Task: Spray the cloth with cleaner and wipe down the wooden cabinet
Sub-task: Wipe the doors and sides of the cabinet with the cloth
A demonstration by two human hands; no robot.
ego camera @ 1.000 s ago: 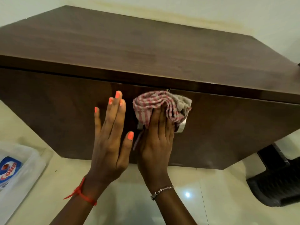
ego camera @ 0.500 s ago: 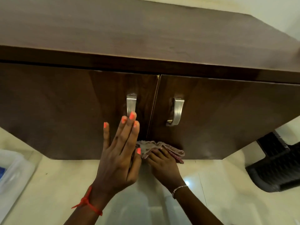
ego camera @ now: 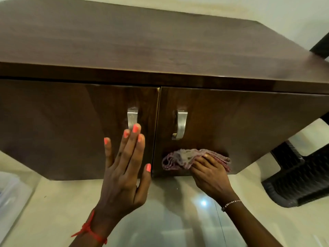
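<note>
The dark wooden cabinet [ego camera: 160, 50] fills the upper view, with two doors and a metal handle on each. My left hand [ego camera: 124, 166] lies flat with straight fingers against the left door [ego camera: 62, 125], fingertips just below the left handle [ego camera: 132, 119]. My right hand [ego camera: 208, 173] presses a crumpled red-and-white checked cloth [ego camera: 179, 159] against the lower part of the right door [ego camera: 249, 125], under the right handle [ego camera: 180, 124]. Its fingers curl over the cloth.
A pale glossy tiled floor [ego camera: 178, 220] lies below the cabinet. A dark woven plastic chair [ego camera: 299, 179] stands at the right, close to the cabinet's corner. A clear plastic container [ego camera: 10, 196] sits at the left edge.
My right hand took the cloth from the handles down the door, then to the right along the lower right door. My left hand stayed flat on the left door.
</note>
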